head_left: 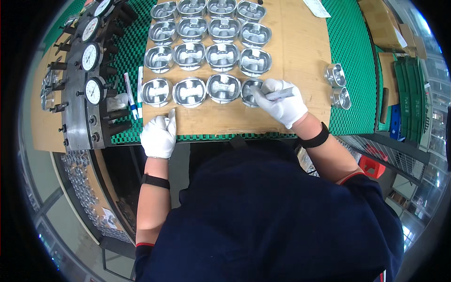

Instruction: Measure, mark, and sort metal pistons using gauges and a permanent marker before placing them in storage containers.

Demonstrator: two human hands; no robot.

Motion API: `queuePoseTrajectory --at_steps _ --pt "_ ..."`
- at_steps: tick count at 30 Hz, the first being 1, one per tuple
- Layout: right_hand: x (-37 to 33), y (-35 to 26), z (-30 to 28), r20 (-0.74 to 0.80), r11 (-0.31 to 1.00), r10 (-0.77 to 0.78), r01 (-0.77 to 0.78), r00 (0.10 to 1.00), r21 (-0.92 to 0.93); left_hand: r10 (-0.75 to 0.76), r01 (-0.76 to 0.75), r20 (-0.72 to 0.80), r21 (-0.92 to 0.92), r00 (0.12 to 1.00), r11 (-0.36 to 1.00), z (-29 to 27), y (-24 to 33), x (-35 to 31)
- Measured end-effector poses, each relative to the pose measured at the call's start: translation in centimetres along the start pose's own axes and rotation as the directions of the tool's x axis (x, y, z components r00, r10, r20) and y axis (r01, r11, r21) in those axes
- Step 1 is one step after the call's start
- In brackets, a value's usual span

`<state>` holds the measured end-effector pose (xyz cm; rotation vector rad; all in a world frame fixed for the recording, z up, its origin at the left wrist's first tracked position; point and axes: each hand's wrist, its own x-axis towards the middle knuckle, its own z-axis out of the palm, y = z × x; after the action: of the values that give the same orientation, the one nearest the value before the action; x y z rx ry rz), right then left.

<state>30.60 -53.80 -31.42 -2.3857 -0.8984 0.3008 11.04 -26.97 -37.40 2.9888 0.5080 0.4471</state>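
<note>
My right hand, in a white glove, is closed around a pale marker pen at the right end of the nearest row of metal pistons. Its fingers are at the last piston, partly covering it; the pen's tip cannot be made out. To the left, my gloved left hand rests at the front edge of the cardboard sheet. Its fingers are curled with the thumb stuck out, and no object shows in it. Just beyond it sits the row's leftmost piston.
Several rows of pistons stand on the cardboard. Two more pistons lie at its right edge on green matting. A steel fixture with dial gauges stands left, two markers beside it. Green crates are far right.
</note>
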Motion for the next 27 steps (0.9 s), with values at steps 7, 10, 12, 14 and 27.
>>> queuePoseTrajectory --at_steps 7,10,12,14,27 --pt "1.5 -0.1 -0.4 0.065 0.996 0.063 -0.066 0.996 0.055 0.005 -0.005 -0.036 -0.025 0.999 1.000 0.2 -0.1 -0.1" --pt "4.2 1.5 -3.2 0.151 0.687 0.421 -0.423 0.894 0.590 -0.025 0.025 -0.009 -0.057 1.000 0.998 0.2 -0.4 -0.5" --pt "5.7 2.1 -3.7 0.088 0.631 0.421 -0.361 0.903 0.687 -0.021 0.020 -0.017 -0.054 1.000 0.998 0.2 -0.2 -0.2" --pt "7.3 1.8 -3.5 -0.087 0.799 0.321 -0.221 0.943 0.559 -0.017 0.015 -0.028 -0.048 0.999 0.999 0.4 -0.2 -0.1" --pt "9.3 2.3 -1.0 -0.188 0.987 0.160 -0.155 0.969 0.042 -0.033 0.031 -0.047 -0.053 0.998 0.998 0.3 -0.3 -0.3"
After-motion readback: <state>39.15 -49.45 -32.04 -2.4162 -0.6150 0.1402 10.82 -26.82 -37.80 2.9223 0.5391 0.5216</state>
